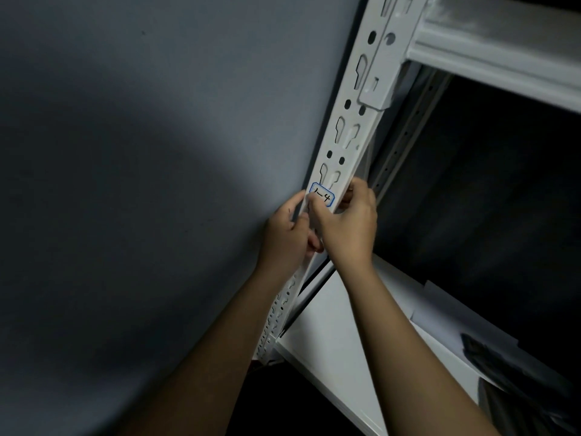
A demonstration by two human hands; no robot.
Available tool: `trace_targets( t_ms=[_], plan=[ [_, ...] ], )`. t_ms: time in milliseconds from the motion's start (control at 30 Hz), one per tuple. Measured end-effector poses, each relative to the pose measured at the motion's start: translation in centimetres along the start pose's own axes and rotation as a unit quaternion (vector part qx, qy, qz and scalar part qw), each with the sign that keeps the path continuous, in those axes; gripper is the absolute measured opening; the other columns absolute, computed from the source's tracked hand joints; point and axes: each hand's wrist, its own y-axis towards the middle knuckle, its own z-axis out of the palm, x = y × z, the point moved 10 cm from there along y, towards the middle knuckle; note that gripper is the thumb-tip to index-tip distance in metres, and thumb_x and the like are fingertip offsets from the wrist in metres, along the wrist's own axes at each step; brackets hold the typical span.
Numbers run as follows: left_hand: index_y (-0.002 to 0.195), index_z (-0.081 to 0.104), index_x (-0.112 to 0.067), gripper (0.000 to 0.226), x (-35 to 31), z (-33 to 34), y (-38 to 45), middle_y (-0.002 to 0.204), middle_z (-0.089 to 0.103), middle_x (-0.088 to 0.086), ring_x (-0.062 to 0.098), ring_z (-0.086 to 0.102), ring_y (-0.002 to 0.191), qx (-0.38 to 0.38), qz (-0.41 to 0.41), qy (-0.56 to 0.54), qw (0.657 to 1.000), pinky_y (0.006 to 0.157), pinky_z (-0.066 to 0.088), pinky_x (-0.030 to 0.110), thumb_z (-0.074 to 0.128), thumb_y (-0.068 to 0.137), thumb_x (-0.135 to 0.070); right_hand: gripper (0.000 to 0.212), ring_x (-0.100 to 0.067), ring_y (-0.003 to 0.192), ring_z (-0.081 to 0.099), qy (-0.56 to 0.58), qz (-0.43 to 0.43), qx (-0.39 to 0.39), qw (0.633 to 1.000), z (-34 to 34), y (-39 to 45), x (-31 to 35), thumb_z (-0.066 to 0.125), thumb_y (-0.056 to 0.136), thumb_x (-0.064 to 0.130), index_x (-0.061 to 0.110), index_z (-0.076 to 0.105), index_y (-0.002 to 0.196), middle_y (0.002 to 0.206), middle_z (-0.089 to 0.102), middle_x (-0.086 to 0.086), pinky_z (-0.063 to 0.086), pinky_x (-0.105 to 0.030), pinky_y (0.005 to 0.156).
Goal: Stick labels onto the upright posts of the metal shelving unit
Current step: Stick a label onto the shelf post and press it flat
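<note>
A white metal upright post with keyhole slots runs diagonally from the top right down to the lower middle. A white label with a blue border and black handwriting lies on the post's face. My right hand wraps around the post, its thumb pressing on the label's lower left and its fingers curled over the post's right edge. My left hand grips the post from the left just below the label, fingers curled around its edge.
A grey wall fills the left side. A white horizontal beam joins the post at the top right. A white shelf board sits below, with dark sheets lying on it. The shelf interior is dark.
</note>
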Motion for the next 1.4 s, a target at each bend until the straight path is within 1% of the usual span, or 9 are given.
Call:
trace_targets(
  t_ms=[133,267,333,533,700,867,967,1233,1400],
  plan=[
    [0.136,0.047,-0.025,0.04,-0.1,-0.4,0.0,0.115,0.062,0.025,0.035,0.061,0.101,-0.02,-0.008,0.008,1.0,0.07,0.055,0.036,0.044,0.098,-0.012,0.052,-0.022,0.096,0.058,-0.01,0.033,-0.02,0.999,0.3,0.1,0.4,0.076,0.075,0.045,0.012,0.053,0.106,0.109,0.052,-0.001,0.047,-0.034,0.076],
    [0.131,0.052,-0.027,0.04,0.0,-0.4,0.2,0.06,0.062,0.001,0.008,0.056,0.045,-0.007,-0.001,0.009,1.0,0.045,0.043,0.022,0.041,0.097,-0.009,0.039,-0.02,0.092,0.058,-0.006,0.026,-0.002,1.0,-0.2,0.3,0.2,0.073,0.079,0.038,0.012,0.06,0.105,0.105,0.056,-0.001,0.046,-0.031,0.077],
    [0.132,0.049,-0.028,0.041,0.1,-0.2,0.0,0.044,0.055,-0.004,0.007,0.05,0.04,0.0,-0.002,0.013,1.0,0.044,0.043,0.021,0.039,0.098,-0.008,0.032,-0.019,0.088,0.06,0.001,0.008,0.02,1.0,-0.4,0.5,0.2,0.071,0.082,0.035,0.013,0.063,0.104,0.102,0.061,-0.002,0.051,-0.037,0.08],
    [0.134,0.047,-0.03,0.042,0.3,-0.2,0.1,0.045,0.058,-0.004,0.013,0.057,0.049,0.007,-0.007,0.016,1.0,0.052,0.046,0.025,0.038,0.097,-0.01,0.021,-0.006,0.089,0.062,0.027,-0.041,0.117,0.992,-0.2,1.0,-0.2,0.067,0.086,0.029,0.031,0.063,0.106,0.106,0.065,0.0,0.054,-0.039,0.085],
    [0.128,0.046,-0.034,0.037,0.1,-0.2,0.3,0.041,0.054,-0.005,0.009,0.051,0.042,-0.001,0.002,0.025,1.0,0.048,0.044,0.025,0.04,0.099,-0.012,0.058,-0.018,0.096,0.061,-0.034,0.025,0.031,0.999,0.0,0.8,0.3,0.069,0.071,0.062,0.017,0.057,0.105,0.107,0.061,0.001,0.053,-0.043,0.081],
    [0.124,0.053,-0.026,0.034,-0.6,-0.5,0.2,0.043,0.056,-0.001,0.017,0.055,0.049,-0.011,0.018,0.038,0.999,0.056,0.05,0.033,0.038,0.098,-0.011,0.038,-0.021,0.09,0.062,-0.027,-0.01,0.032,0.999,-0.4,1.1,0.5,0.068,0.082,0.045,0.013,0.063,0.103,0.102,0.065,-0.003,0.052,-0.042,0.079],
    [0.096,0.059,-0.027,0.022,-1.6,-0.8,0.4,0.045,0.058,0.0,0.026,0.06,0.054,-0.034,0.05,0.048,0.997,0.06,0.052,0.036,0.039,0.099,-0.02,0.025,-0.015,0.084,0.066,0.013,-0.039,0.082,0.996,-0.4,1.3,0.1,0.068,0.085,0.036,0.019,0.068,0.103,0.098,0.069,-0.003,0.055,-0.039,0.078],
    [0.077,0.057,-0.022,0.032,-2.6,1.0,1.4,0.043,0.047,0.001,0.014,0.045,0.037,-0.024,0.038,-0.006,0.999,0.039,0.039,0.02,0.04,0.1,-0.036,0.03,-0.011,0.087,0.06,-0.002,-0.109,0.082,0.991,-0.4,0.6,-0.1,0.057,0.094,0.028,0.02,0.059,0.123,0.1,0.058,-0.005,0.051,-0.033,0.081],
    [0.085,0.059,-0.021,0.024,-1.3,1.8,1.5,0.04,0.038,-0.005,0.007,0.038,0.034,0.019,-0.024,-0.147,0.989,0.035,0.029,0.014,0.043,0.1,-0.031,0.042,0.015,0.081,0.048,-0.005,-0.137,0.089,0.987,0.3,0.1,0.3,0.053,0.096,0.02,0.011,0.046,0.137,0.101,0.045,-0.006,0.039,-0.002,0.07]
  ],
)
